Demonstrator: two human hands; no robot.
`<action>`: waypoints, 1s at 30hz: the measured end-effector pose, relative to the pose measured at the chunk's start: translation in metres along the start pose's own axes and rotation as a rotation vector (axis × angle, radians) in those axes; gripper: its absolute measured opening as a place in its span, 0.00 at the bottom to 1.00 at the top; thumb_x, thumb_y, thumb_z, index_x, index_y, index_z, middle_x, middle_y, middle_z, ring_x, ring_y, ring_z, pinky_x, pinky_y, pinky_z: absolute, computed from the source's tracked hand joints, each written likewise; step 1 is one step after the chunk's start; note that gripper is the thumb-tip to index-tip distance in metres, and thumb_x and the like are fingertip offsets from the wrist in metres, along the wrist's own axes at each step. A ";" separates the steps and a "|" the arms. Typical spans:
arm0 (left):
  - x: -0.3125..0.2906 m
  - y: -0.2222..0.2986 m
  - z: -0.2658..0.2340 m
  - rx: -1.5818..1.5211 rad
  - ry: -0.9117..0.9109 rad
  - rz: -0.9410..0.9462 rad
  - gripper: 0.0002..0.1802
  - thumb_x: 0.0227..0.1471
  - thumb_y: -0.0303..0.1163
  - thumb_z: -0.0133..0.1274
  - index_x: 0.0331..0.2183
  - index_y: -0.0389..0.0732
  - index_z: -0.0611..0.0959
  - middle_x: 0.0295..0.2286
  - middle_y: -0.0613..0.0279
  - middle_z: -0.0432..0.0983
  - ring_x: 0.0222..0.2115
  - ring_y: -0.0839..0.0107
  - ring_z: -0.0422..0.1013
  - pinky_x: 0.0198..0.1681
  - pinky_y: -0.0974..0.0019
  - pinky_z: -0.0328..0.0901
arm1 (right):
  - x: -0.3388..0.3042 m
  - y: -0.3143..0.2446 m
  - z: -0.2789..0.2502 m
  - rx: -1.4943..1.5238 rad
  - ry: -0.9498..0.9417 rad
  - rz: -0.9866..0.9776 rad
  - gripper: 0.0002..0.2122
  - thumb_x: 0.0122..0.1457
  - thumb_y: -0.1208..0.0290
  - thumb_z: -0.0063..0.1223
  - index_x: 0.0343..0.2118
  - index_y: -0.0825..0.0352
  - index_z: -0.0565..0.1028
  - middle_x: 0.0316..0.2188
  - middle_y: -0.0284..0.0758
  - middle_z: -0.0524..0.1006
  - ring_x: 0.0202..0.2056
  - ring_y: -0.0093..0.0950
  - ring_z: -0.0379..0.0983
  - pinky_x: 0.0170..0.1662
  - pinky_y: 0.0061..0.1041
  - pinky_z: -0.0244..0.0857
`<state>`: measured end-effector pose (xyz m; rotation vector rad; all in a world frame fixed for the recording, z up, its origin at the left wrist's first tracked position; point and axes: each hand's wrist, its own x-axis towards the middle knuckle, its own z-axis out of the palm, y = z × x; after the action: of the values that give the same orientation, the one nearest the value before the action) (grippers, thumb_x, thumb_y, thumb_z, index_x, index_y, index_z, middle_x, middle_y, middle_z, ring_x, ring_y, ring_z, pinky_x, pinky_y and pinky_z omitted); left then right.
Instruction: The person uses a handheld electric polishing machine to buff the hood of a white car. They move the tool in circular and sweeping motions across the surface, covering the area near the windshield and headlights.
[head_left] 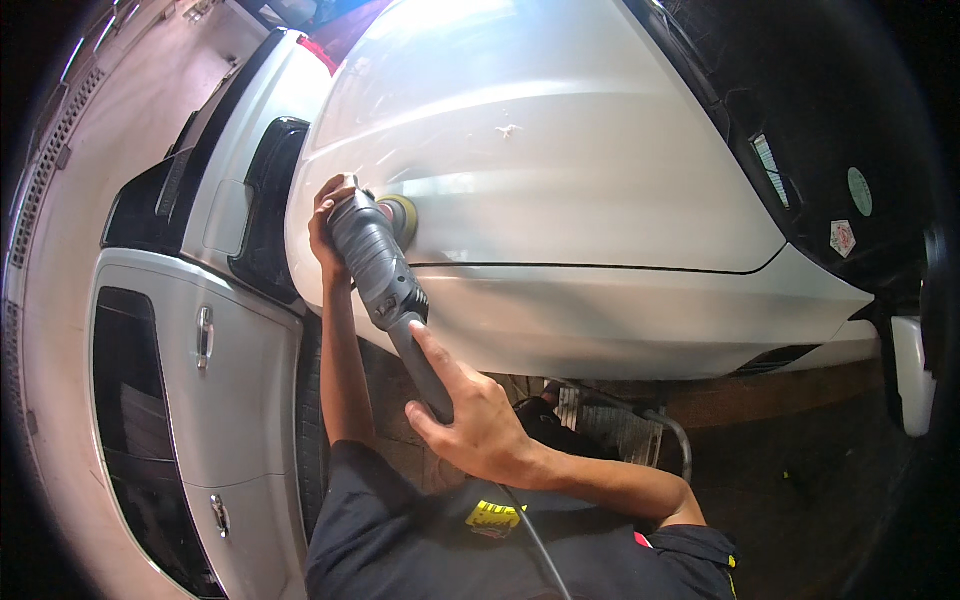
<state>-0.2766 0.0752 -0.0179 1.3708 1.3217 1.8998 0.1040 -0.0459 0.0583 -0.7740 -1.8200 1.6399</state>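
A grey-black polisher (378,268) is being held left of centre in the frame, its yellow pad (409,217) apparently being rested on the white bonnet (580,180); whether the pad is sitting fully flat cannot be told. The tool's head is being clasped by the curled fingers of the left hand (327,228), while the rear handle (420,368) is being gripped by the right hand (480,422), the forefinger being laid along it. Good results are probably depending on the pad being kept level, on light, even pressure being applied through both hands, and on slow, overlapping passes being made; extra care is likely being called for along the dark panel gap (590,267) at mid-frame, where paint is easily being thinned. The cord (540,545), being draped at lower centre, is best being kept off the paint. No maker's mark is being made out on the tool. Yellow lettering is being displayed on the dark shirt (400,540) at bottom centre; an oval sticker (859,192) and a five-sided sticker (842,238) are being carried on the windscreen at upper right, their print being too small for reading.
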 end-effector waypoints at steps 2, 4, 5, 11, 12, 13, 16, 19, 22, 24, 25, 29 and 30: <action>-0.002 0.005 0.002 0.033 -0.004 0.002 0.33 0.65 0.50 0.45 0.49 0.27 0.85 0.60 0.46 0.71 0.58 0.55 0.73 0.65 0.51 0.67 | -0.001 -0.002 0.001 -0.007 0.009 0.011 0.40 0.64 0.68 0.63 0.78 0.55 0.58 0.49 0.59 0.81 0.48 0.55 0.83 0.54 0.44 0.74; -0.007 0.009 0.003 0.032 0.013 -0.009 0.33 0.65 0.50 0.45 0.49 0.27 0.85 0.60 0.46 0.71 0.58 0.55 0.73 0.65 0.51 0.67 | -0.002 0.007 0.005 0.004 -0.050 -0.013 0.40 0.64 0.68 0.63 0.78 0.53 0.57 0.50 0.58 0.81 0.49 0.54 0.83 0.55 0.43 0.73; -0.014 0.011 -0.002 0.013 0.032 -0.024 0.33 0.65 0.50 0.45 0.49 0.27 0.85 0.60 0.46 0.71 0.58 0.55 0.73 0.65 0.51 0.67 | -0.001 0.011 0.009 0.012 -0.078 -0.023 0.40 0.64 0.68 0.63 0.78 0.52 0.57 0.50 0.58 0.81 0.49 0.54 0.83 0.56 0.43 0.73; -0.030 0.018 -0.053 0.008 0.152 -0.046 0.32 0.66 0.47 0.43 0.50 0.27 0.84 0.58 0.49 0.74 0.54 0.56 0.76 0.62 0.52 0.70 | 0.012 0.016 0.027 0.147 -0.173 -0.076 0.38 0.62 0.75 0.63 0.76 0.53 0.63 0.55 0.57 0.81 0.53 0.51 0.83 0.59 0.40 0.73; -0.035 0.017 -0.068 0.054 0.174 -0.030 0.32 0.66 0.46 0.42 0.52 0.27 0.82 0.57 0.49 0.75 0.53 0.55 0.78 0.61 0.52 0.73 | 0.014 0.016 0.027 0.134 -0.205 -0.062 0.38 0.62 0.77 0.62 0.75 0.53 0.63 0.57 0.56 0.80 0.54 0.50 0.82 0.60 0.39 0.73; -0.042 0.017 -0.082 0.100 0.196 -0.013 0.32 0.67 0.45 0.41 0.55 0.27 0.81 0.56 0.48 0.77 0.51 0.55 0.79 0.59 0.51 0.75 | 0.016 0.016 0.027 0.121 -0.237 -0.049 0.38 0.61 0.78 0.61 0.75 0.54 0.64 0.58 0.56 0.80 0.56 0.50 0.81 0.60 0.39 0.73; -0.055 0.021 -0.101 -0.135 0.216 -0.128 0.31 0.66 0.44 0.40 0.47 0.27 0.87 0.58 0.50 0.74 0.53 0.57 0.76 0.59 0.53 0.72 | 0.021 0.015 0.024 0.119 -0.336 0.032 0.37 0.60 0.81 0.59 0.74 0.54 0.66 0.59 0.54 0.79 0.59 0.48 0.79 0.62 0.38 0.72; -0.056 0.029 -0.089 0.018 0.240 -0.086 0.31 0.65 0.45 0.40 0.47 0.28 0.86 0.57 0.50 0.75 0.53 0.56 0.77 0.59 0.52 0.73 | 0.017 0.031 0.038 0.142 -0.247 -0.107 0.39 0.58 0.81 0.58 0.74 0.54 0.65 0.46 0.57 0.82 0.44 0.51 0.83 0.51 0.43 0.75; -0.047 0.031 -0.068 0.206 0.211 -0.001 0.31 0.66 0.43 0.36 0.46 0.27 0.86 0.56 0.45 0.77 0.54 0.52 0.77 0.64 0.47 0.71 | 0.010 0.019 0.033 0.136 -0.219 -0.044 0.38 0.58 0.82 0.58 0.74 0.55 0.65 0.53 0.57 0.80 0.52 0.50 0.81 0.58 0.40 0.73; -0.038 0.030 -0.049 0.150 0.126 -0.019 0.32 0.65 0.45 0.39 0.45 0.27 0.87 0.57 0.46 0.75 0.57 0.54 0.74 0.65 0.52 0.68 | 0.003 0.010 0.031 0.154 -0.204 0.011 0.37 0.59 0.82 0.59 0.74 0.56 0.66 0.60 0.55 0.79 0.61 0.48 0.79 0.64 0.37 0.71; -0.030 0.029 -0.032 0.056 0.120 -0.087 0.32 0.63 0.47 0.43 0.44 0.27 0.88 0.58 0.49 0.75 0.57 0.56 0.73 0.64 0.55 0.67 | 0.000 0.010 0.033 0.174 -0.158 -0.011 0.37 0.59 0.82 0.59 0.73 0.57 0.66 0.60 0.55 0.79 0.61 0.48 0.78 0.64 0.37 0.71; 0.009 0.010 -0.024 0.108 -0.023 -0.075 0.34 0.66 0.49 0.42 0.44 0.26 0.89 0.56 0.43 0.77 0.58 0.54 0.73 0.66 0.53 0.64 | 0.012 0.001 0.047 0.288 -0.056 -0.094 0.35 0.59 0.82 0.59 0.72 0.59 0.67 0.62 0.53 0.78 0.62 0.43 0.78 0.64 0.35 0.70; 0.017 0.002 -0.032 0.106 -0.028 -0.079 0.34 0.66 0.48 0.41 0.43 0.26 0.89 0.56 0.43 0.76 0.58 0.54 0.73 0.65 0.52 0.65 | 0.019 0.000 0.049 0.319 -0.062 -0.070 0.35 0.59 0.81 0.58 0.72 0.59 0.68 0.62 0.52 0.78 0.62 0.41 0.78 0.63 0.34 0.70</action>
<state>-0.3119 0.0739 -0.0093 1.3696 1.4589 1.7751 0.0549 -0.0642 0.0545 -0.5180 -1.5524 1.8638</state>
